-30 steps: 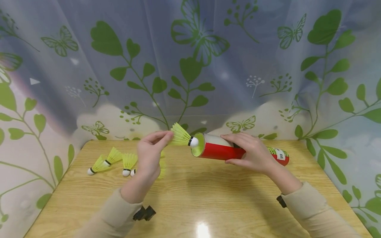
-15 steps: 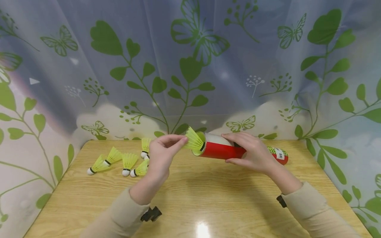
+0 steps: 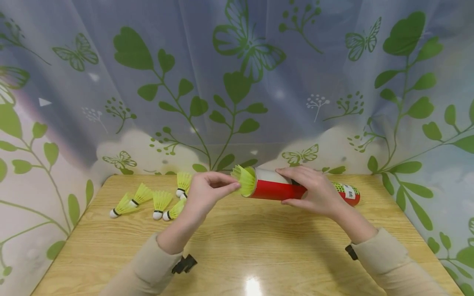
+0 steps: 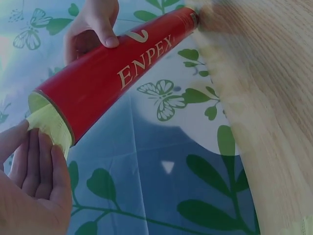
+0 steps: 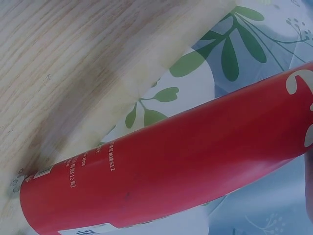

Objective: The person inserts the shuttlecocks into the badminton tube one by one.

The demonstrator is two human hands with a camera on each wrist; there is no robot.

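Note:
A red and white shuttlecock tube point(image 3: 274, 189) lies tilted in my right hand point(image 3: 315, 190), which grips it around the middle. Its mouth faces left, and the far end sits low over the table at the right. Most of a yellow shuttlecock point(image 3: 246, 181) is inside the mouth, its cork hidden and its skirt's edge sticking out. The thumb and fingertips of my left hand point(image 3: 207, 193) pinch that skirt edge. In the left wrist view, the skirt point(image 4: 53, 123) fills the opening below the tube's rim. The right wrist view shows the printed tube wall point(image 5: 146, 166) up close.
Several yellow shuttlecocks with white corks lie on the wooden table point(image 3: 237, 246) at the left, including one shuttlecock point(image 3: 161, 203) near my left wrist and another point(image 3: 124, 205) farthest left. A patterned curtain point(image 3: 259, 102) hangs behind the table.
My left hand has moved right, pushing the shuttlecock cork-first from outside the mouth to mostly inside the tube. The right hand and tube have stayed nearly still.

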